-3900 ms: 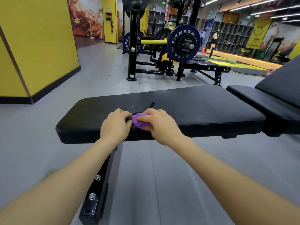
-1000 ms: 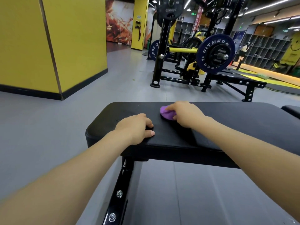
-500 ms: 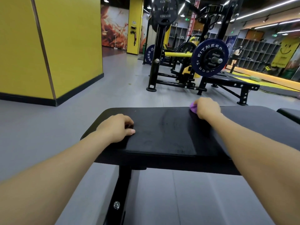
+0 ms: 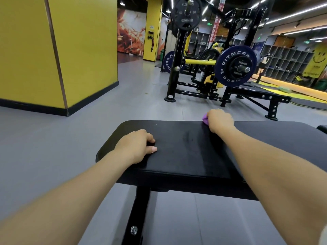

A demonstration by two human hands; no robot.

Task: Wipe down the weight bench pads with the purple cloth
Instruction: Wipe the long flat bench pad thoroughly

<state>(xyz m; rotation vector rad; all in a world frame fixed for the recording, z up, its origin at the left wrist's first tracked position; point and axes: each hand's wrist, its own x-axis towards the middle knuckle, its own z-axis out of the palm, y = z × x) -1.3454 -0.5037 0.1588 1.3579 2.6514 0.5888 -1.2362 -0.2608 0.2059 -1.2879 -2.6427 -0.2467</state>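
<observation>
Here we are mid-wipe: our right hand (image 4: 220,121) grips the purple cloth (image 4: 205,119) at the bench pad's (image 4: 185,152) far edge, our left hand (image 4: 135,146) rests loosely curled, empty, and next we judge a stroke toward unwiped padding.

The right hand (image 4: 220,121) covers nearly all of the cloth (image 4: 205,119); only a purple sliver shows at its nine o'clock side. The pad (image 4: 185,149) runs out of frame at three o'clock. The left hand (image 4: 136,146) hides its own curled fingertips. Both forearms are cut off at the bottom edge. Locker (image 4: 284,62) contents at two o'clock are too small to tell.
</observation>
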